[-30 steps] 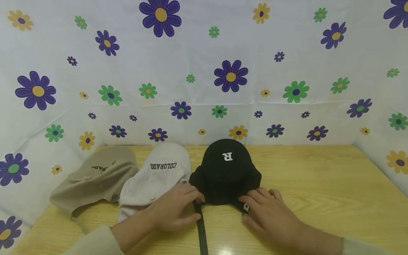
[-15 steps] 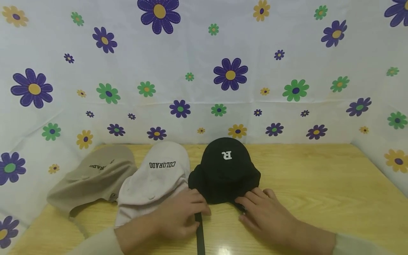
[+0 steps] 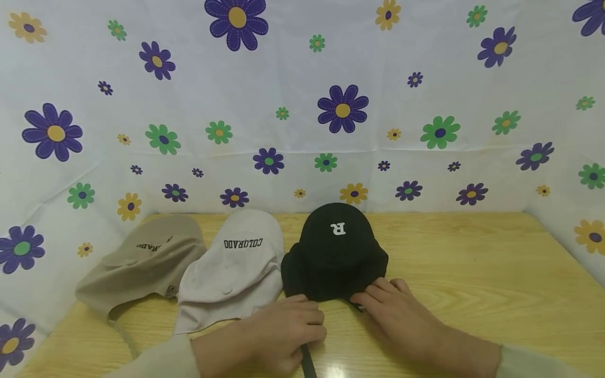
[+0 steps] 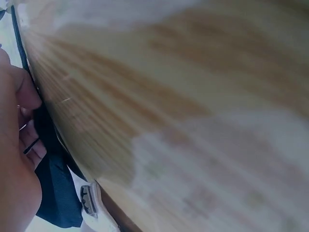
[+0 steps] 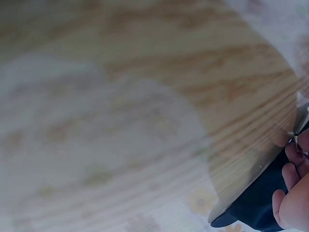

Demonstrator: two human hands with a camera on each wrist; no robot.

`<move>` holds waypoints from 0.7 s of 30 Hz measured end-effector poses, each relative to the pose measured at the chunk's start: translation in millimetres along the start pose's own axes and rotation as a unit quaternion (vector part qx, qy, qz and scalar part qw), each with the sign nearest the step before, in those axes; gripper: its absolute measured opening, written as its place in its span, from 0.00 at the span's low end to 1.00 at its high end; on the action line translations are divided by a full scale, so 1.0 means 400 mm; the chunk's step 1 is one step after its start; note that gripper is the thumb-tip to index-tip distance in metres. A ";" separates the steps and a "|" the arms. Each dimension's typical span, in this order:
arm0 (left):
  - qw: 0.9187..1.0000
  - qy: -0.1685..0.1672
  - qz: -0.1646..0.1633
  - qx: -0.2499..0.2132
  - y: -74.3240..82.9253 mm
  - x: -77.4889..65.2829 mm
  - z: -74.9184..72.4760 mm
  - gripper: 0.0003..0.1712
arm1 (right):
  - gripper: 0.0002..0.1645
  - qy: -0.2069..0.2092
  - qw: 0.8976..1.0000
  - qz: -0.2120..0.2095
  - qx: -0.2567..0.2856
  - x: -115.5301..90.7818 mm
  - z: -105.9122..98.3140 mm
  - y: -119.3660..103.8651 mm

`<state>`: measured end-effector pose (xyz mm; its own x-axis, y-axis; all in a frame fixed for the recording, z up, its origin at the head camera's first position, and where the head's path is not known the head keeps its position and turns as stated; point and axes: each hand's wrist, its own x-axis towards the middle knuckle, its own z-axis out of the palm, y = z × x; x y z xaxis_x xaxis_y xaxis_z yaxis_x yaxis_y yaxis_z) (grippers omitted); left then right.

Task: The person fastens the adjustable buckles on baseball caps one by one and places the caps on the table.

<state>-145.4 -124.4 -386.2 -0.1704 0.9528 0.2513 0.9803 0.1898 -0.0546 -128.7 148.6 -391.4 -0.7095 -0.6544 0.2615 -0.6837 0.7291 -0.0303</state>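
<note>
A black cap point(image 3: 336, 257) with ear flaps and a white letter R lies upside-facing on the table. My left hand point(image 3: 285, 333) is at its lower left, fingers curled over the black strap point(image 3: 308, 362) that runs toward the table's front. In the left wrist view, the left hand point(image 4: 17, 140) holds dark fabric beside the table top. My right hand point(image 3: 402, 320) pinches the cap's lower right edge, where the end of a strap shows; the buckle is mostly hidden under the fingers. The right wrist view has curled fingers point(image 5: 292, 179) on the black cap point(image 5: 260, 203).
To the left of the black cap lie a pale cap point(image 3: 231, 273) lettered COLORADO and a khaki cap point(image 3: 146, 265) with a dangling strap. The wooden table point(image 3: 472, 262) stands against a white flower-print cloth point(image 3: 293, 68). Bare wood extends to the right.
My left hand has moved right and toward me along the strap, uncovering more of the pale cap. The right hand has shifted slightly, covering the buckle. The caps stay in place.
</note>
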 end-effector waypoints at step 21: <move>0.999 0.037 -0.028 -0.013 0.010 0.006 0.005 0.13 | 0.24 0.035 0.997 -0.034 -0.054 -0.004 0.001 0.002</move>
<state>-142.2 -121.0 -388.0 -0.2176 0.9207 0.3241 0.9719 0.2348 -0.0144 -128.3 150.2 -392.3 -0.6460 -0.6901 0.3262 -0.7046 0.7035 0.0930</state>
